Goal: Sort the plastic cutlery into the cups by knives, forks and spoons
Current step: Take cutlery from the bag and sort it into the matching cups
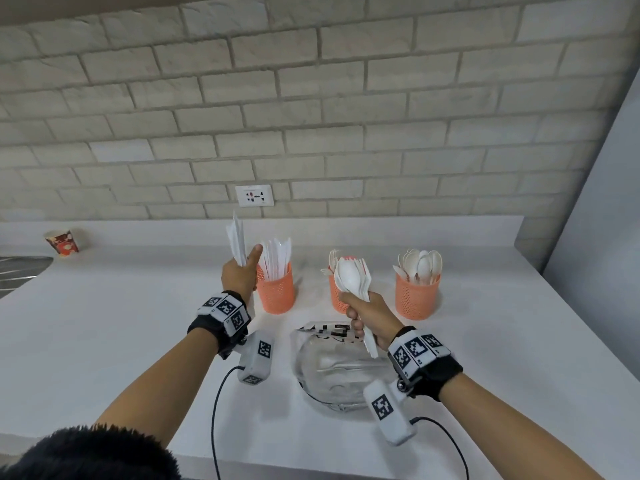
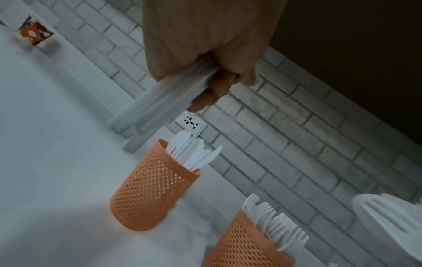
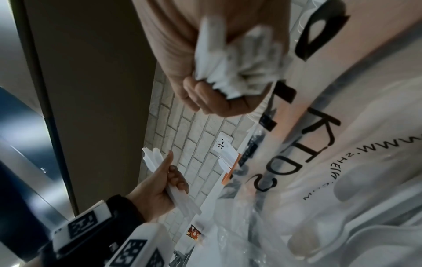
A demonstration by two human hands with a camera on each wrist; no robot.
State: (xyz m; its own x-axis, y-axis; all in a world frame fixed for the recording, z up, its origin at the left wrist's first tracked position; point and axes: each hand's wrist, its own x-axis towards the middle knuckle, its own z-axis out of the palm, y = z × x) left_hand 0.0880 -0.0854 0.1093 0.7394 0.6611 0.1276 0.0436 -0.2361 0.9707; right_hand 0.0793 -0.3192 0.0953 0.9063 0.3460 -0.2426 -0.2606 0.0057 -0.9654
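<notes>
Three mesh cups stand in a row on the table [image 1: 138, 323] before the brick wall [image 1: 311, 116]: the knife cup [image 1: 277, 289] left, the fork cup [image 1: 337, 299] in the middle, the spoon cup [image 1: 417, 296] right. A glass bowl [image 1: 332, 375] sits in front of them, and a paper cup [image 1: 63, 242] stands far left by the wall.

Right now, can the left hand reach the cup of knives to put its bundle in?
Probably yes: the left hand holds its knives upright right beside the knife cup, nothing between.
</notes>
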